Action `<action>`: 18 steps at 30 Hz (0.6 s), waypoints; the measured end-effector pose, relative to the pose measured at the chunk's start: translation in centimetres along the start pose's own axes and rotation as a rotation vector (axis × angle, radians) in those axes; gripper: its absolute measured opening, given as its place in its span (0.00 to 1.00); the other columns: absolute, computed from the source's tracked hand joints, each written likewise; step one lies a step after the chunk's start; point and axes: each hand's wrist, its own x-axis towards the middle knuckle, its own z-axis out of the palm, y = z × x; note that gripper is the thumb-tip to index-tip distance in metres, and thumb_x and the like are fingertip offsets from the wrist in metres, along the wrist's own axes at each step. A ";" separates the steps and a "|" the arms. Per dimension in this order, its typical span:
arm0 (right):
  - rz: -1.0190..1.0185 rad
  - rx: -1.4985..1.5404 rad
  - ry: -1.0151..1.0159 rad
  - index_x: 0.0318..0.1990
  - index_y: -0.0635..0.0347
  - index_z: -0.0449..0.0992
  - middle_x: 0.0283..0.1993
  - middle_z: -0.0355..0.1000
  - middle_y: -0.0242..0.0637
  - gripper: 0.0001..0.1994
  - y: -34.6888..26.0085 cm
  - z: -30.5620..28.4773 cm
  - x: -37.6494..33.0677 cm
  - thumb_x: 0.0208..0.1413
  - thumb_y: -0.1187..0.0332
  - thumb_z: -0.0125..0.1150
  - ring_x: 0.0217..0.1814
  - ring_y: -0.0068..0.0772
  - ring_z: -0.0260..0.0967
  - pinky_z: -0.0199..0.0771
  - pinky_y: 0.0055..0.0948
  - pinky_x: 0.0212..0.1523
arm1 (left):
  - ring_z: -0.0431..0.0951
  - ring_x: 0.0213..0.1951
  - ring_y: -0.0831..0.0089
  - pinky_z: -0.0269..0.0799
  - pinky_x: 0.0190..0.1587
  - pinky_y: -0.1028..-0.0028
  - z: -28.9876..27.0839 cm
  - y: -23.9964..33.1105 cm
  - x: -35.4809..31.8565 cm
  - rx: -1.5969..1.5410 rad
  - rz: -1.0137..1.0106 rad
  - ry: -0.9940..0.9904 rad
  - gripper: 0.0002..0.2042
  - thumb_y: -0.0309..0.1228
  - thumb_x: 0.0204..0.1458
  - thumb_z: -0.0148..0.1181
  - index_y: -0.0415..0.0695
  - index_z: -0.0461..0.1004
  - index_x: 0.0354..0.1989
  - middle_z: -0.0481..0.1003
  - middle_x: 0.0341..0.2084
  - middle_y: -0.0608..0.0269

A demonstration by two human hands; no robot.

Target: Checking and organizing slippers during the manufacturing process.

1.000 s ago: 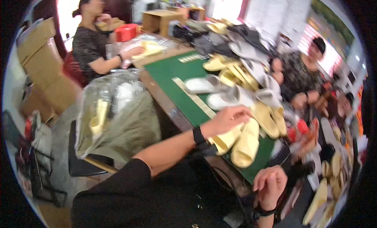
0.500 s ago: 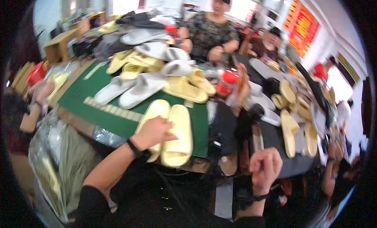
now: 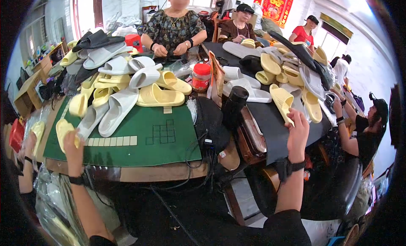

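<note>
left hand (image 3: 72, 145) fingers curled round a yellow slipper (image 3: 63, 130) at green mat (image 3: 160, 136) left edge, right hand (image 3: 297, 128) fingertips pinching toe of another yellow slipper (image 3: 282, 101) just above them, over black sheet (image 3: 270, 123), white and yellow slipper pile (image 3: 122, 83) beyond left fingers

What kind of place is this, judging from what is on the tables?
Probably a small workshop for sorting or packing footwear. Yellow and white slide sandals lie heaped on a green mat, several people sit around handling them, and cardboard boxes stand at the left.

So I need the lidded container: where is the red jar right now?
In the head view the red jar stands mid-table, just past the green mat, between the yellow slipper and the black cylinder.
</note>
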 end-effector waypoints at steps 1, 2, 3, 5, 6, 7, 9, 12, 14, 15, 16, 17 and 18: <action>0.079 0.114 0.037 0.37 0.59 0.75 0.38 0.72 0.29 0.10 0.9 -1.3 1.3 0.66 0.64 0.53 0.40 0.20 0.67 0.67 0.23 0.35 | 0.68 0.54 0.48 0.63 0.58 0.57 0.4 2.4 -0.9 -0.142 -0.040 -0.097 0.19 0.23 0.47 0.63 0.41 0.73 0.50 0.72 0.48 0.48; 0.160 0.237 0.066 0.39 0.58 0.75 0.41 0.72 0.28 0.09 2.2 -2.4 2.8 0.65 0.63 0.54 0.43 0.20 0.67 0.67 0.25 0.38 | 0.69 0.53 0.48 0.63 0.58 0.58 0.4 4.9 -1.9 -0.271 -0.083 -0.192 0.18 0.22 0.47 0.63 0.40 0.74 0.49 0.72 0.47 0.48; 0.134 0.233 0.080 0.40 0.56 0.75 0.41 0.71 0.27 0.09 3.1 -3.4 4.4 0.65 0.61 0.54 0.43 0.20 0.66 0.66 0.27 0.41 | 0.69 0.53 0.49 0.63 0.58 0.58 1.0 6.0 -3.1 -0.304 -0.038 -0.198 0.17 0.22 0.46 0.63 0.40 0.75 0.47 0.73 0.46 0.49; 0.015 0.139 0.135 0.40 0.56 0.74 0.41 0.70 0.27 0.09 3.3 -4.3 7.4 0.65 0.61 0.54 0.42 0.19 0.65 0.66 0.26 0.41 | 0.69 0.52 0.50 0.64 0.57 0.59 1.8 9.5 -4.7 -0.373 0.013 -0.214 0.17 0.21 0.44 0.65 0.41 0.76 0.46 0.73 0.46 0.50; -0.082 0.052 0.188 0.39 0.55 0.74 0.40 0.70 0.26 0.09 3.2 -4.1 8.7 0.65 0.61 0.53 0.41 0.19 0.64 0.65 0.26 0.40 | 0.69 0.53 0.51 0.64 0.57 0.60 1.7 11.4 -5.2 -0.405 0.020 -0.228 0.18 0.20 0.42 0.66 0.42 0.76 0.46 0.73 0.46 0.51; -0.147 -0.008 0.244 0.35 0.56 0.74 0.35 0.69 0.25 0.12 2.0 -2.7 9.8 0.66 0.60 0.51 0.37 0.18 0.62 0.64 0.24 0.38 | 0.69 0.53 0.51 0.64 0.57 0.59 1.9 11.9 -5.8 -0.428 0.016 -0.250 0.18 0.20 0.42 0.66 0.42 0.76 0.45 0.73 0.45 0.51; -0.297 -0.213 0.241 0.30 0.59 0.75 0.29 0.69 0.26 0.14 0.3 -2.9 13.9 0.64 0.61 0.52 0.32 0.20 0.62 0.64 0.24 0.37 | 0.70 0.52 0.52 0.64 0.56 0.59 3.5 12.1 -7.0 -0.495 -0.005 -0.267 0.17 0.20 0.42 0.66 0.42 0.76 0.44 0.74 0.44 0.52; -0.576 -0.382 0.285 0.30 0.58 0.80 0.30 0.75 0.34 0.13 -0.7 -5.3 22.8 0.59 0.61 0.53 0.31 0.31 0.69 0.67 0.31 0.39 | 0.70 0.51 0.53 0.65 0.55 0.59 5.1 12.6 -7.6 -0.478 0.023 -0.247 0.16 0.20 0.42 0.66 0.42 0.76 0.42 0.74 0.43 0.54; -0.597 -0.406 0.294 0.32 0.57 0.82 0.33 0.78 0.39 0.13 -0.2 -7.2 29.3 0.58 0.60 0.53 0.33 0.37 0.73 0.68 0.35 0.41 | 0.72 0.49 0.55 0.67 0.52 0.60 5.3 12.8 -7.4 -0.456 0.015 -0.205 0.13 0.19 0.42 0.65 0.41 0.77 0.39 0.75 0.41 0.55; -0.565 -0.639 0.370 0.35 0.54 0.82 0.37 0.78 0.41 0.14 0.0 -7.8 31.6 0.58 0.58 0.52 0.37 0.42 0.74 0.69 0.38 0.43 | 0.72 0.48 0.55 0.67 0.51 0.61 5.0 12.9 -7.4 -0.480 -0.028 -0.218 0.12 0.19 0.42 0.65 0.41 0.77 0.38 0.75 0.40 0.55; -0.531 -0.876 0.447 0.38 0.51 0.83 0.40 0.79 0.44 0.15 -0.1 -8.9 33.8 0.58 0.56 0.51 0.41 0.46 0.76 0.70 0.42 0.45 | 0.73 0.47 0.55 0.68 0.50 0.61 5.0 12.9 -7.4 -0.509 -0.070 -0.230 0.11 0.19 0.42 0.65 0.40 0.77 0.37 0.76 0.40 0.55; -0.569 -1.074 0.511 0.40 0.49 0.83 0.40 0.79 0.44 0.16 -1.2 -12.5 36.5 0.58 0.56 0.50 0.43 0.49 0.76 0.70 0.45 0.46 | 0.74 0.46 0.56 0.69 0.49 0.62 5.9 12.6 -7.4 -0.565 -0.061 -0.214 0.10 0.19 0.43 0.64 0.39 0.77 0.36 0.76 0.39 0.55; -0.589 -1.248 0.552 0.42 0.48 0.82 0.41 0.79 0.44 0.16 -0.9 -13.0 37.9 0.58 0.55 0.49 0.45 0.51 0.76 0.71 0.48 0.48 | 0.74 0.46 0.56 0.69 0.49 0.62 5.9 12.4 -7.5 -0.562 -0.070 -0.209 0.10 0.19 0.43 0.64 0.39 0.77 0.36 0.76 0.39 0.55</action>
